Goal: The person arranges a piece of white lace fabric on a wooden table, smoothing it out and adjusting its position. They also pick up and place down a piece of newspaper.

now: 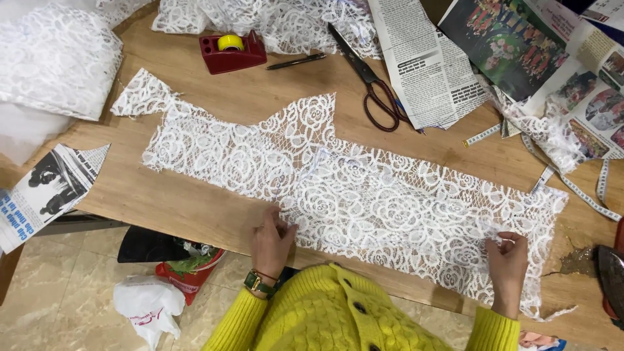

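A long cut piece of white floral lace (364, 195) lies spread flat across the wooden table (214, 208). My left hand (272, 237) pinches its near edge at the middle, a green-strapped watch on the wrist. My right hand (509, 266) pinches the near edge by the lace's right end. Both sleeves are yellow knit.
Dark-handled scissors (370, 78), a black pen (296, 62) and a red tape dispenser (232, 51) lie at the back. Newspaper sheets (422, 58), a measuring tape (578, 188), more lace (55, 58) and an iron (613, 276) ring the table. Bags (166, 273) sit on the floor.
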